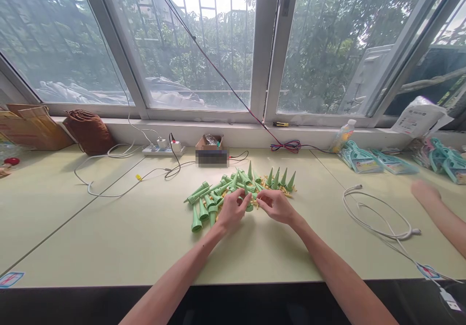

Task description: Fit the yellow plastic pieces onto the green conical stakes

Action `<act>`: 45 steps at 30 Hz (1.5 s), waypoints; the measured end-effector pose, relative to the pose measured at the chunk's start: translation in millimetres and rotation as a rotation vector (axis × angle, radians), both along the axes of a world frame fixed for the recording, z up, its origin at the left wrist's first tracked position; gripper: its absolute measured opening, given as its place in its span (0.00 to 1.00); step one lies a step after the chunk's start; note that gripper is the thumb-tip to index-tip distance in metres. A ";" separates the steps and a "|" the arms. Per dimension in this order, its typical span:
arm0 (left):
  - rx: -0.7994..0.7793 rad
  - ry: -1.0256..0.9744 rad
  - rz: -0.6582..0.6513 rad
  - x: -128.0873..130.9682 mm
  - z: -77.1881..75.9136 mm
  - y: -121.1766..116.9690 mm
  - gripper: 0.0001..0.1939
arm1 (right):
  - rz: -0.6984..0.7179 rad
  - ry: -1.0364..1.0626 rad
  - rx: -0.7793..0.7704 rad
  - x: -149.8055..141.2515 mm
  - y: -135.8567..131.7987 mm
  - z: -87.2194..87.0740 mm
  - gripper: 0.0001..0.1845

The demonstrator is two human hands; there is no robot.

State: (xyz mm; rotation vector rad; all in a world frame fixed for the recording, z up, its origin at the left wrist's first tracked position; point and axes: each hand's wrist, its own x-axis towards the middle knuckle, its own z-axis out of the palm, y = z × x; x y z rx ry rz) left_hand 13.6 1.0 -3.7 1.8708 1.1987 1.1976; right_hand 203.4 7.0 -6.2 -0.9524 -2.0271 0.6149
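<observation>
My left hand [235, 208] is closed on a hollow green plastic spike [249, 208], its wide collar end low near the table. Just to the right, my right hand [276, 205] has its fingers pinched together at a small yellow plastic piece [254, 201], close to the spike; the fingertips partly cover it. A heap of similar green spikes [204, 211] lies in front of and left of my hands. Several more green spikes [283, 178] stand point up behind my right hand. Small yellow pieces [287, 195] lie scattered among and beside them.
Another person's hand [425, 194] reaches in from the right, blurred. A coiled white cable [345, 208] lies on the right. Behind the heap are a small cardboard box [214, 143] and a power strip [149, 151]. Packaged teal items [360, 157] and a bottle [344, 134] stand back right.
</observation>
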 end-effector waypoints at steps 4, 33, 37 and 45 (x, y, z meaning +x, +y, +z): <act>0.004 0.012 -0.003 0.1 -0.1 -0.1 0.20 | 0.000 -0.005 0.000 0.1 -0.3 0.0 0.09; 0.021 0.044 -0.015 -0.1 -2.2 1.0 0.18 | -0.005 -0.066 0.000 -1.2 2.8 -3.8 0.18; 0.010 0.032 -0.017 0.3 -1.6 0.7 0.18 | 0.009 -0.051 -0.004 -0.9 2.8 -3.9 0.16; -0.056 -0.005 -0.001 1.3 -0.5 0.6 0.19 | 0.023 -0.014 -0.003 -0.7 5.3 -9.8 0.09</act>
